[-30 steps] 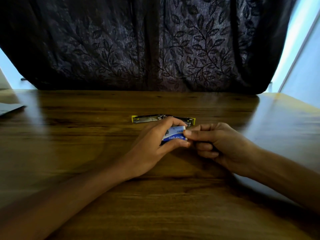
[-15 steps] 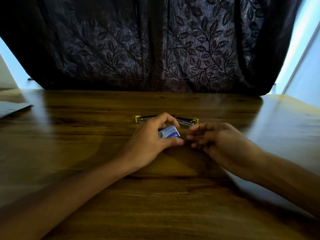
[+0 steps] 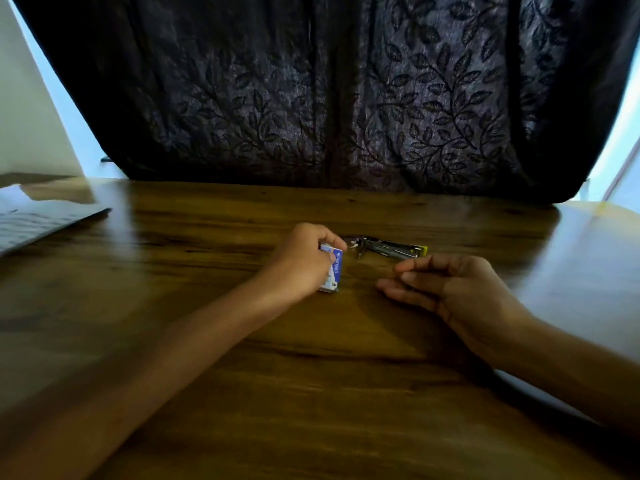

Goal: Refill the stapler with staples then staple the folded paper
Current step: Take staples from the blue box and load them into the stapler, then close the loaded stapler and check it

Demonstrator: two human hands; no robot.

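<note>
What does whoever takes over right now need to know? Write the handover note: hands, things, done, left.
Left hand: grips the blue and white staple box, stood on end on the wooden table.
Right hand: fingertips pinched together just above the table; whether staples are between them is too small to tell.
Stapler: lies opened out flat on the table beyond both hands, untouched.
Paper: at the far left edge of the table, out of the way.
Done: stapler opened, box in hand.
Left: load the staples, close the stapler, fetch the paper and staple it.
</note>
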